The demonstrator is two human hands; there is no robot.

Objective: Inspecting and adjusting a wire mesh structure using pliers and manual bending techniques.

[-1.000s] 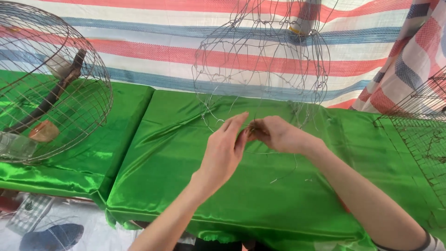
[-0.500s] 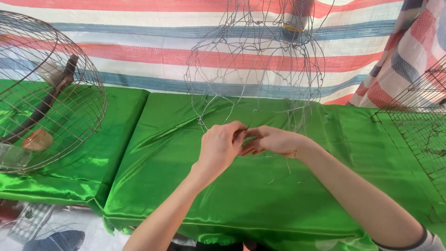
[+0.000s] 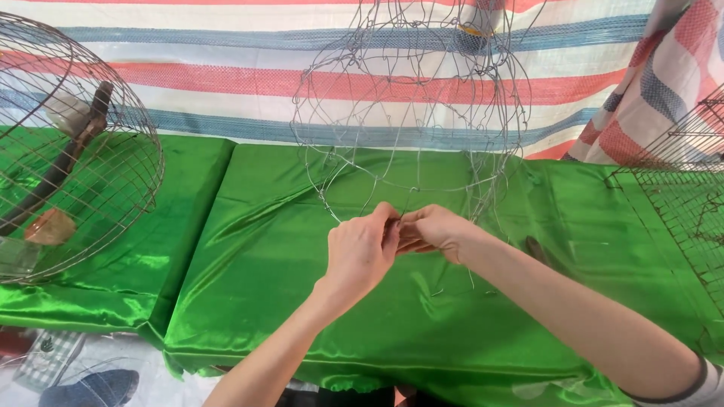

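Your left hand [image 3: 360,252] and right hand [image 3: 434,230] are meeting above the middle of the green table [image 3: 249,249], fingertips pinching shut on the lowest strands of the wire frame [image 3: 411,113], which is rising behind them toward the far edge. The round wire cage [image 3: 72,151] is sitting at the left edge. Your hands are sitting closer together than a second ago.
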